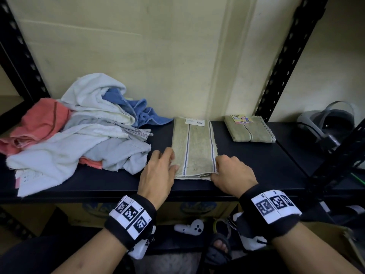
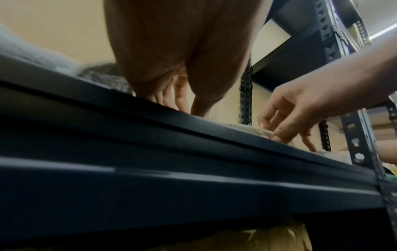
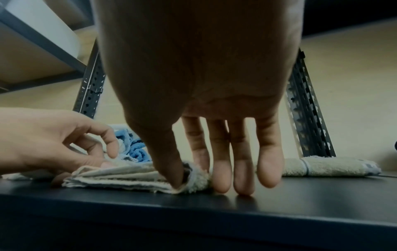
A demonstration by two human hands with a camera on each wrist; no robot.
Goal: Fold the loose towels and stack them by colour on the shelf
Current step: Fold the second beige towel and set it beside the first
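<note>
- The left hand (image 1: 158, 175) is at the near left corner of the olive towel (image 1: 194, 147); the head view shows only its back, but the right wrist view shows its fingers (image 3: 111, 144) loosely curled and its thumb lying on the towel's top layer, and I cannot tell if it really pinches the cloth
- The right hand (image 1: 233, 173) is at the near right corner; from the head view it looks like a fist, but the right wrist view shows the thumb (image 3: 169, 166) pressed on the rolled corner, the index finger behind that corner, and the other fingertips down on the black shelf (image 1: 256, 165)
- The left wrist view sees mostly the shelf's front edge from below, so the towel is almost hidden there
- The olive towel lies in the middle of the shelf, folded to a long strip with several layers at its near edge; it has two dark stripes along its length and a white label at the far end
- A folded olive towel (image 1: 249, 130) with a colourful tag lies farther back to the right, apart from the first
- The loose pile (image 1: 79, 123) of white, blue, grey and coral towels lies on the left, just beside the left hand
</note>
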